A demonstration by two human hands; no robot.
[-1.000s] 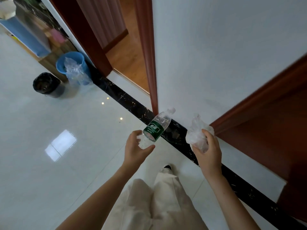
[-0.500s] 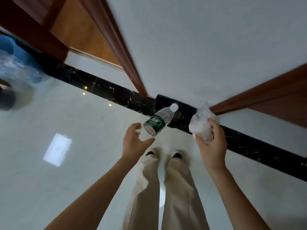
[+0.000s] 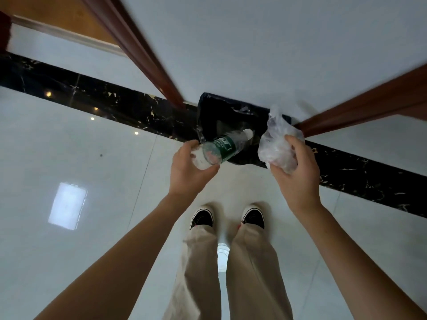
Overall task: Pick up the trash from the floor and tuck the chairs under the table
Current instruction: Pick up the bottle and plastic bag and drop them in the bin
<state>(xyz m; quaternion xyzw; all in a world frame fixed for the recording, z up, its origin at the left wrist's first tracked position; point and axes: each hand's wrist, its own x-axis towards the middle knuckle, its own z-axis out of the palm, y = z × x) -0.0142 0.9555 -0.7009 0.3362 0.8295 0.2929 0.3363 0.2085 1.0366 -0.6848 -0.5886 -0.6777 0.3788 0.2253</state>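
Note:
My left hand point(image 3: 189, 167) grips the base of a clear plastic bottle point(image 3: 225, 146) with a green label and a white cap; the bottle points away from me, tilted towards the wall. My right hand point(image 3: 295, 172) holds a crumpled clear plastic bag point(image 3: 275, 144). Both hands hover at about the same height over a black bin point(image 3: 221, 116) lined with a dark bag, which stands against the white wall between two door frames. No chairs or table are in view.
A white glossy tiled floor point(image 3: 80, 158) with a black marble border strip point(image 3: 104, 102) runs along the wall. Brown wooden door frames point(image 3: 143, 49) rise on either side of the bin. My feet in dark shoes point(image 3: 203, 218) stand just before the bin.
The view has swung down and to the right; the blue bucket and black bin at the left have left the frame. Both hands have come closer to the black bin by the wall.

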